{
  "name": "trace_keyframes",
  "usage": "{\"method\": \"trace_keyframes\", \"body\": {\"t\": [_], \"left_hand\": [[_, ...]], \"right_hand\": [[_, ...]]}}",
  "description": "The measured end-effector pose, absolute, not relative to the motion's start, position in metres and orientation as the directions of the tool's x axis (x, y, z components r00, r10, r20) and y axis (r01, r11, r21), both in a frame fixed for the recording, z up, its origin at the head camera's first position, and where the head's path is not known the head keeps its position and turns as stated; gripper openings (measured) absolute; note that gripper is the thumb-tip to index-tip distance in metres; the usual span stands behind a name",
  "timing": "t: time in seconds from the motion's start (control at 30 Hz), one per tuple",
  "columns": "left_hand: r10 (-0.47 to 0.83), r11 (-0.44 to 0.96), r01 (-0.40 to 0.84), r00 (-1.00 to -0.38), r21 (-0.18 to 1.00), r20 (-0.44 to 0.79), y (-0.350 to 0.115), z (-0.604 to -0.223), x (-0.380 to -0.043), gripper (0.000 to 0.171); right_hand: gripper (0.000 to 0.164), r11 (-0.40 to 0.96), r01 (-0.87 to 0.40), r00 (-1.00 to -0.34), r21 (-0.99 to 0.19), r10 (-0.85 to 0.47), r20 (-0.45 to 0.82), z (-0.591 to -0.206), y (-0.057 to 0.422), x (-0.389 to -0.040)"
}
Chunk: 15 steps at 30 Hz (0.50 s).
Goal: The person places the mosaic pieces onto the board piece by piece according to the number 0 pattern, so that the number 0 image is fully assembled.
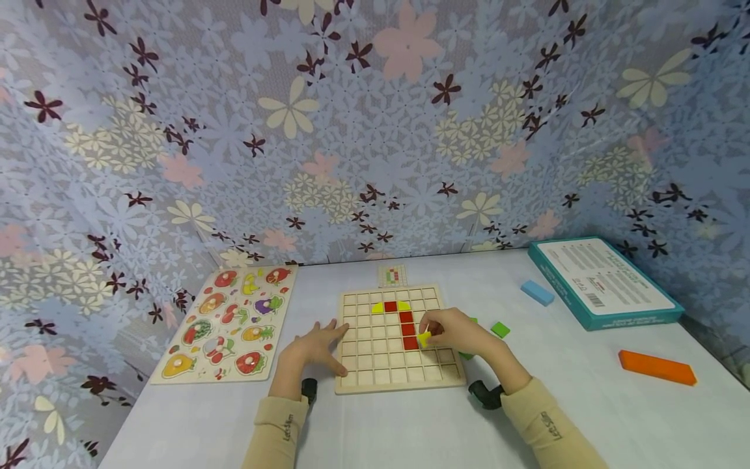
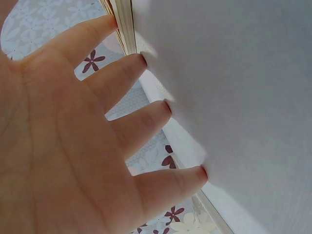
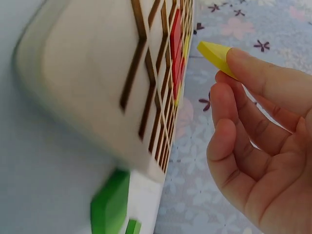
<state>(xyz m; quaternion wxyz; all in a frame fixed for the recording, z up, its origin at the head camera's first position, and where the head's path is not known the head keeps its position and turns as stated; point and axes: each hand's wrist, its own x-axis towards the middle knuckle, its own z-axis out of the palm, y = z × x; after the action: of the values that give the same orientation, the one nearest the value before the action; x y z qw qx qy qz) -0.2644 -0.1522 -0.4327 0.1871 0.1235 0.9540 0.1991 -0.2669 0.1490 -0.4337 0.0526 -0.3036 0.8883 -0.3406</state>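
A wooden grid board [image 1: 381, 378] lies on the table, with red square tiles [image 1: 408, 329] and two yellow curved tiles [image 1: 377, 307] set in its cells. Between thumb and index finger my right hand [image 1: 454, 329] pinches another yellow tile [image 3: 214, 54], held just above the board's right side. My left hand [image 1: 315, 345] is spread at the board's left edge, its thumb and a finger touching the rim. In the left wrist view the fingertips [image 2: 168, 108] rest on the white tabletop.
Green tiles [image 1: 500, 329] lie right of the board, partly behind my right hand. A small pattern card [image 1: 392, 275] sits at the far edge. Left is a fruit puzzle board [image 1: 231, 326]; right are a teal box [image 1: 603, 283], a blue block [image 1: 537, 292] and an orange block [image 1: 657, 368].
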Motion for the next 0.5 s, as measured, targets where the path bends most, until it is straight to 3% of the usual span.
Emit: {"method": "trace_keyframes", "body": {"t": [0.5], "left_hand": [[0.311,0.891,0.163,-0.899,0.423,-0.307,-0.152,-0.433,-0.264,0.095]], "right_hand": [[0.016,0.632,-0.445,-0.842,-0.634,-0.536,0.056,-0.447,0.126,-0.263]]}}
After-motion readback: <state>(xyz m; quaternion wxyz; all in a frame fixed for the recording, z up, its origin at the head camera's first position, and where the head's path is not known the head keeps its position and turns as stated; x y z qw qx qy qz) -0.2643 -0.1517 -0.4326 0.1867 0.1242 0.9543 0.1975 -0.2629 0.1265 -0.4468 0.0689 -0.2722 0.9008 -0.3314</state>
